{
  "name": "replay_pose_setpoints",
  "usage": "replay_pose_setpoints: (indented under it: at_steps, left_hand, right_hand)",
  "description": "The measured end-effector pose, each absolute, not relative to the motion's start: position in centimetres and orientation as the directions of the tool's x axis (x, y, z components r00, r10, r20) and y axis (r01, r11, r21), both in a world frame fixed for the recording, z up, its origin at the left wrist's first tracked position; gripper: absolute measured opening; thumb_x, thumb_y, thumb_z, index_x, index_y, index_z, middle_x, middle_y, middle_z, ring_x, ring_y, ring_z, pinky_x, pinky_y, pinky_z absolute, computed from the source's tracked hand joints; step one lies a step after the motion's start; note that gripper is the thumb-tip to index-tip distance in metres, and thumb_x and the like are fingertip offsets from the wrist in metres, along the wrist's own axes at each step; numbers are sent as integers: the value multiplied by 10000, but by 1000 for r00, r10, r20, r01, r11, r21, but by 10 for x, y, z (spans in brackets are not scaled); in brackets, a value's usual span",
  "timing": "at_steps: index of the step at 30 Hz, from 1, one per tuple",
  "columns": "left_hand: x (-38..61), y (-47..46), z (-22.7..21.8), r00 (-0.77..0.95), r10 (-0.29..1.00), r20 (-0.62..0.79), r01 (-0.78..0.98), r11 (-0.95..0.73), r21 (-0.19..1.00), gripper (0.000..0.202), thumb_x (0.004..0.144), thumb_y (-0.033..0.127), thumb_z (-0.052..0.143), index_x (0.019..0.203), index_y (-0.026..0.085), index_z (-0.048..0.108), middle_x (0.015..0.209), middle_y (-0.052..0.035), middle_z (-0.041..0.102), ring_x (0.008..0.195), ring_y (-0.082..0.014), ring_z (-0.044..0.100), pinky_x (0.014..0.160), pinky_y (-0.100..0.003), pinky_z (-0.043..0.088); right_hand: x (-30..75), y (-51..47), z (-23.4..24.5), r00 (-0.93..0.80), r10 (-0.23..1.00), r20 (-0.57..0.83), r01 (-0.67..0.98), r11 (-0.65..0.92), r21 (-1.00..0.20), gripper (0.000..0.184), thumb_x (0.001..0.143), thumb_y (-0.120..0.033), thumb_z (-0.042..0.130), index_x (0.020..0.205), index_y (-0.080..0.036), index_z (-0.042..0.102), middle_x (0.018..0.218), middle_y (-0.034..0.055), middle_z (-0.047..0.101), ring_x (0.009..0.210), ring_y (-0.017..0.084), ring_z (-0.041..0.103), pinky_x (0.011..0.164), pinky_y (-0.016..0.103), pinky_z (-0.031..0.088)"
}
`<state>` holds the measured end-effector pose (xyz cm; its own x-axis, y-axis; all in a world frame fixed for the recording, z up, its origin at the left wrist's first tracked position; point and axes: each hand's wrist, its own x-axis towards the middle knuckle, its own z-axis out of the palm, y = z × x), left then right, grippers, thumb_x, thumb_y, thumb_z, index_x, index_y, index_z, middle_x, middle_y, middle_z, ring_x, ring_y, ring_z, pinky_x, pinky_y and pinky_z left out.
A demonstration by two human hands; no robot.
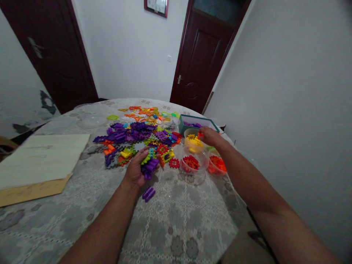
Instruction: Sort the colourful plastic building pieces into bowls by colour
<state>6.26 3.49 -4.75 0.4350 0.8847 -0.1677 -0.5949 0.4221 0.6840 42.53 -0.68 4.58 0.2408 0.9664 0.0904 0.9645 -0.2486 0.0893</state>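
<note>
My left hand (135, 169) is curled around several plastic building pieces, among them purple pieces (150, 167) and a lime-green toothed one (145, 158). A loose purple piece (149, 194) lies on the tablecloth just below it. Over on the right, my right hand (211, 136) is closed, with a small red plastic piece (201, 135) at its fingertips. It is beside the rim of a clear tub of yellow pieces (194, 143). Nearer to me are a round tub of red pieces (190, 163) and a tub of orange-red pieces (216, 165).
A mixed heap of purple pieces (132, 132) and other colours spreads beyond my left hand. Behind the tubs stands a green-edged box (199, 119) with purple pieces inside. Large paper sheets (41, 157) lie at the left on the patterned tablecloth (170, 227).
</note>
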Motion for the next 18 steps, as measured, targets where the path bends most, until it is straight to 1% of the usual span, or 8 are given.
replay_pose_setpoints:
  at_steps: [3,6,8,10,12,13,15,18]
  left_hand:
    - [63,34,-44,435,885,-167,-590,420,690,474,774,218,798,1223,181,652,933,-105,783,753,-262,778,557,-374,665]
    - [64,33,-42,437,884,-166,-584,419,695,454,769,208,796,1203,185,666,945,-103,779,771,-260,779,550,-365,663]
    - [64,33,-42,443,881,-168,-576,423,699,429,779,202,790,1190,186,670,945,-105,778,761,-251,776,549,-356,660]
    - [64,33,-42,447,879,-169,-570,425,703,409,796,201,779,1190,186,669,946,-109,778,755,-246,776,555,-356,661]
    - [64,32,-42,450,876,-172,-564,429,706,396,811,199,770,1193,185,667,939,-112,779,739,-243,776,560,-359,664]
    - [64,32,-42,457,873,-171,-560,432,707,395,817,197,765,1199,183,665,936,-115,779,730,-241,776,562,-360,664]
    - [64,32,-42,469,867,-170,-556,439,705,394,831,190,752,1215,174,662,937,-120,780,719,-238,775,556,-355,663]
    - [65,31,-42,466,869,-168,-567,439,697,394,858,188,728,1245,171,661,947,-114,779,743,-241,778,549,-346,661]
  right_hand:
    - [428,-39,63,248,961,121,964,-257,67,303,1014,-342,616,1237,-146,678,1156,143,751,1010,239,680,863,297,488]
    - [428,-78,71,224,966,128,975,-222,-27,285,1008,-333,613,1224,-160,681,1084,107,766,915,207,685,791,277,483]
    - [428,-103,71,203,975,86,976,-194,-97,265,998,-320,622,1205,-171,697,1063,92,771,891,195,690,771,268,487]
    - [429,-123,68,200,980,-9,970,-200,-137,267,996,-329,629,1203,-184,713,1064,85,779,886,193,705,767,267,504]
    - [430,-138,65,226,973,-56,962,-232,-145,309,1001,-335,627,1260,-188,710,1145,101,782,929,203,727,805,279,531]
    - [431,-144,63,244,969,-37,960,-247,-130,334,1005,-324,621,1297,-182,701,1212,119,771,986,216,733,854,293,541]
    - [430,-151,61,285,957,59,957,-280,-79,366,1009,-279,599,1345,-158,681,1311,155,738,1108,248,722,962,333,536]
    - [417,-158,60,306,937,170,952,-299,-66,344,1012,-229,562,1320,-152,694,1276,157,751,1127,262,716,1009,363,527]
